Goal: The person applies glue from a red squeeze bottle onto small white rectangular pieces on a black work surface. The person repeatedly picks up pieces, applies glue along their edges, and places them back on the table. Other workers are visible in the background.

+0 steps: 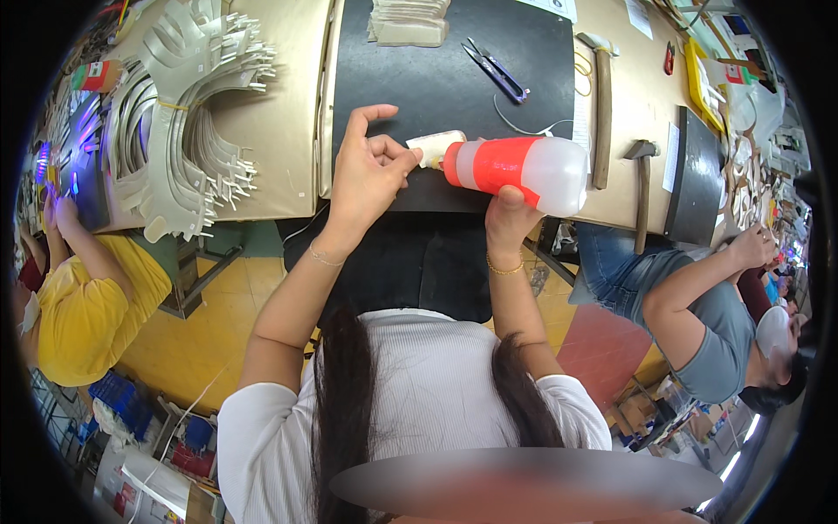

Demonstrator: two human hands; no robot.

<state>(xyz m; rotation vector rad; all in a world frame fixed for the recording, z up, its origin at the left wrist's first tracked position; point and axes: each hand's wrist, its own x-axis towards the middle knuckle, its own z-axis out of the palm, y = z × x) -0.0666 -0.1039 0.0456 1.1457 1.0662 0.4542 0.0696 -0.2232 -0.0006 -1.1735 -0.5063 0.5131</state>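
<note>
My right hand (pixel 511 223) is wrapped round a whitish plastic squeeze bottle (pixel 567 177) with a red label and red cap. The bottle lies tilted on its side, its nozzle pointing left. Between the thumb and fingers of my left hand (pixel 371 170) is a small cream-coloured flat piece (pixel 434 144), its index finger raised. The bottle's nozzle is at this piece; whether they touch I cannot tell. Both hands are over the near edge of a black work mat (pixel 393 96).
A pile of pale curved cut pieces (pixel 175 113) covers the left table. Thread snips (pixel 496 72) and a stack of beige pieces (pixel 408 22) lie on the mat. Two hammers, one with a long wooden handle (pixel 602 122), rest at right. Co-workers sit on both sides.
</note>
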